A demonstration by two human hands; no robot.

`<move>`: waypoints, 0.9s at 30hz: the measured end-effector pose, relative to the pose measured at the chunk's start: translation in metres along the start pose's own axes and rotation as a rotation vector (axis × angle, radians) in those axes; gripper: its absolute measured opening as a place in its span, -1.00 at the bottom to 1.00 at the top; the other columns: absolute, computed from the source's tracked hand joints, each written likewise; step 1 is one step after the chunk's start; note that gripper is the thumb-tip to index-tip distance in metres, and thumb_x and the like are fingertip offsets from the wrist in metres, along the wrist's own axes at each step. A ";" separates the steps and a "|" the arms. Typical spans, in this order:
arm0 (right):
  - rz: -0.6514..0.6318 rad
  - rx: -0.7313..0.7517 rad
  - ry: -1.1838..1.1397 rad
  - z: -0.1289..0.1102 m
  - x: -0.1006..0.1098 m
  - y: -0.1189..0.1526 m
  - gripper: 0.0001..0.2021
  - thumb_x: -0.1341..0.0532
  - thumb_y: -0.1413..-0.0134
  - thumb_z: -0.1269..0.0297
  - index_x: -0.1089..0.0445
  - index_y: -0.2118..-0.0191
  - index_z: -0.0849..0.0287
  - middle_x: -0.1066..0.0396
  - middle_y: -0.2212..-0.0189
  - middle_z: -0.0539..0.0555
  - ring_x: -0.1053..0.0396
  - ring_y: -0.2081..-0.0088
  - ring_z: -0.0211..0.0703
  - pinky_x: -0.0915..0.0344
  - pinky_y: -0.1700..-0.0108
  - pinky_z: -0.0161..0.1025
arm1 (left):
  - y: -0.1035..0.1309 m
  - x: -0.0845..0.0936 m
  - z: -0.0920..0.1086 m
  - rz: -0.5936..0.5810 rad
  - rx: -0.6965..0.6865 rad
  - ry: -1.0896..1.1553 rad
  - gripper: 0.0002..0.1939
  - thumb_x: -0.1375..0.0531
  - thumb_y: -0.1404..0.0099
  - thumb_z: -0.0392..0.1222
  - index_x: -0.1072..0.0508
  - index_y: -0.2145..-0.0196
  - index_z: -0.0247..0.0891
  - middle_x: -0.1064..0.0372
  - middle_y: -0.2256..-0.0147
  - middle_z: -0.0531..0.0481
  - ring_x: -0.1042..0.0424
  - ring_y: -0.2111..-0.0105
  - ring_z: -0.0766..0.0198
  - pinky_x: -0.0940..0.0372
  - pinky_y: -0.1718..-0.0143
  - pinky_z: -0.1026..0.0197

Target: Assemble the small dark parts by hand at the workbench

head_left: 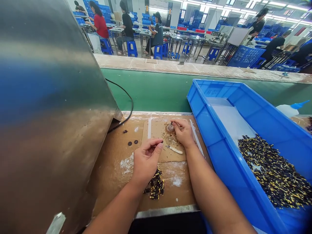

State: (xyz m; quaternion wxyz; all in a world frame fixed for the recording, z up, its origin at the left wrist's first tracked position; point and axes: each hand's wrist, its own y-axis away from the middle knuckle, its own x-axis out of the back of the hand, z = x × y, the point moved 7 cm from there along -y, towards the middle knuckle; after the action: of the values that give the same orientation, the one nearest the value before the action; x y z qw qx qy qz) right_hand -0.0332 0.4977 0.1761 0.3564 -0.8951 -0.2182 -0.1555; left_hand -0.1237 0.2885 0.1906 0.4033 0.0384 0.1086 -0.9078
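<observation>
1. L hand [146,160]: near-closed pinch, small dark pc. [162,142] at fingertips.
2. R hand [183,131]: fingers nearly closed at clear round item [170,128], ctr.; hold unclear.
3. Black-yellow pcs. [157,187]: desk [109,175], lower ctr.
4. Step, prob.: fine two-hand work; needs steady pinch.

You are in a factory workshop, at a cardboard-covered workbench [109,175] beside a large metal housing [48,97] and a blue plastic bin [207,130] holding many small black-and-yellow parts [275,172]. Beyond your bench, people [157,32] work at rows of metal-legged tables [146,32], with blue stools [132,48], stacked blue crates [196,19] and strip lights [278,4] overhead.
</observation>
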 end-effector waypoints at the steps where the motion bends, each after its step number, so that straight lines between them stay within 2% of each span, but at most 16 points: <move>1: -0.001 0.002 0.001 0.000 0.000 0.000 -0.82 -0.23 -0.28 0.27 -0.60 0.12 0.05 -0.61 0.18 0.05 -0.42 0.07 -0.05 -0.32 -0.02 -0.08 | 0.000 0.000 0.000 0.001 0.002 0.004 -0.88 -0.35 -0.28 -0.18 -0.63 0.22 -0.21 -0.55 0.22 -0.04 -0.51 0.19 0.34 -0.41 0.10 0.39; 5: 0.004 0.024 0.021 -0.004 0.002 -0.001 -0.82 -0.23 -0.29 0.29 -0.60 0.12 0.06 -0.61 0.19 0.05 -0.41 0.08 -0.06 -0.32 -0.03 -0.08 | 0.000 0.000 0.000 0.006 0.020 0.020 -0.87 -0.36 -0.28 -0.17 -0.63 0.21 -0.19 -0.56 0.22 -0.03 -0.51 0.19 0.36 -0.39 0.10 0.41; 8: 0.040 0.077 0.047 -0.021 0.010 -0.004 -0.83 -0.23 -0.30 0.31 -0.60 0.12 0.05 -0.61 0.20 0.05 -0.42 0.10 -0.07 -0.33 -0.03 -0.07 | 0.000 0.002 -0.005 0.023 0.060 0.044 -0.86 -0.38 -0.26 -0.15 -0.64 0.22 -0.19 -0.57 0.22 -0.03 -0.51 0.20 0.36 -0.40 0.11 0.40; 12: 0.283 0.148 0.101 -0.049 0.033 -0.002 -0.81 -0.22 -0.31 0.31 -0.57 0.07 0.05 -0.59 0.14 0.08 -0.43 0.07 -0.06 -0.33 -0.06 -0.04 | -0.003 0.005 -0.020 0.072 0.141 0.127 -0.78 -0.43 -0.20 -0.09 -0.65 0.22 -0.21 -0.57 0.25 -0.05 -0.51 0.24 0.35 -0.40 0.14 0.38; 14: 0.312 0.126 0.138 -0.053 0.035 -0.001 -0.81 -0.22 -0.30 0.28 -0.58 0.08 0.07 -0.60 0.16 0.09 -0.44 0.11 -0.04 -0.35 -0.01 -0.04 | -0.005 0.006 -0.030 0.102 0.213 0.217 -0.71 -0.46 -0.14 -0.04 -0.66 0.21 -0.22 -0.58 0.24 -0.08 -0.50 0.26 0.35 -0.40 0.16 0.37; 17: 0.249 0.044 0.198 -0.050 0.033 -0.003 -0.81 -0.22 -0.28 0.22 -0.59 0.15 0.09 -0.60 0.27 0.10 -0.43 0.23 -0.04 -0.37 0.11 -0.07 | -0.006 0.003 -0.037 0.141 0.320 0.394 -0.60 -0.53 -0.01 0.00 -0.66 0.24 -0.28 -0.58 0.24 -0.12 -0.50 0.28 0.34 -0.41 0.19 0.37; 19: 0.319 -0.002 0.211 -0.052 0.042 -0.002 -0.79 -0.22 -0.27 0.20 -0.58 0.12 0.11 -0.59 0.25 0.12 -0.41 0.24 -0.06 -0.36 0.13 -0.09 | -0.007 0.002 -0.038 0.167 0.384 0.518 -0.56 -0.57 0.08 -0.04 -0.65 0.28 -0.33 -0.57 0.29 -0.13 -0.49 0.31 0.36 -0.42 0.22 0.39; 22: 0.403 -0.094 0.097 -0.061 0.055 0.006 -0.79 -0.24 -0.24 0.18 -0.55 0.12 0.15 -0.55 0.26 0.11 -0.37 0.34 -0.14 -0.33 0.23 -0.16 | -0.006 -0.001 -0.039 0.184 0.482 0.697 -0.55 -0.60 0.16 -0.14 -0.64 0.31 -0.37 -0.55 0.31 -0.15 -0.50 0.34 0.35 -0.43 0.26 0.39; 24: 0.365 -0.169 -0.056 -0.070 0.054 0.014 -0.82 -0.25 -0.22 0.19 -0.54 0.18 0.16 -0.53 0.31 0.08 -0.36 0.38 -0.18 -0.32 0.29 -0.20 | -0.006 -0.002 -0.041 0.185 0.538 0.773 -0.61 -0.58 0.11 -0.21 -0.62 0.32 -0.37 -0.55 0.31 -0.17 -0.51 0.35 0.32 -0.44 0.30 0.38; 27: 0.234 -0.224 -0.268 -0.087 0.038 0.030 -0.88 -0.25 -0.20 0.26 -0.51 0.23 0.15 -0.52 0.33 0.06 -0.43 0.33 -0.18 -0.37 0.25 -0.22 | -0.006 -0.003 -0.045 0.200 0.591 0.802 -0.78 -0.49 -0.07 -0.32 -0.60 0.32 -0.40 -0.55 0.32 -0.21 -0.52 0.38 0.31 -0.45 0.35 0.37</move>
State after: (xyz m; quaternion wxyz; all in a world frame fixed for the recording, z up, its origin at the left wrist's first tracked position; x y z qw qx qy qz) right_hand 0.0034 0.4276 0.2367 0.2381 -0.9610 -0.1395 -0.0158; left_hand -0.1269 0.3052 0.1485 0.3866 0.5065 -0.0107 -0.7706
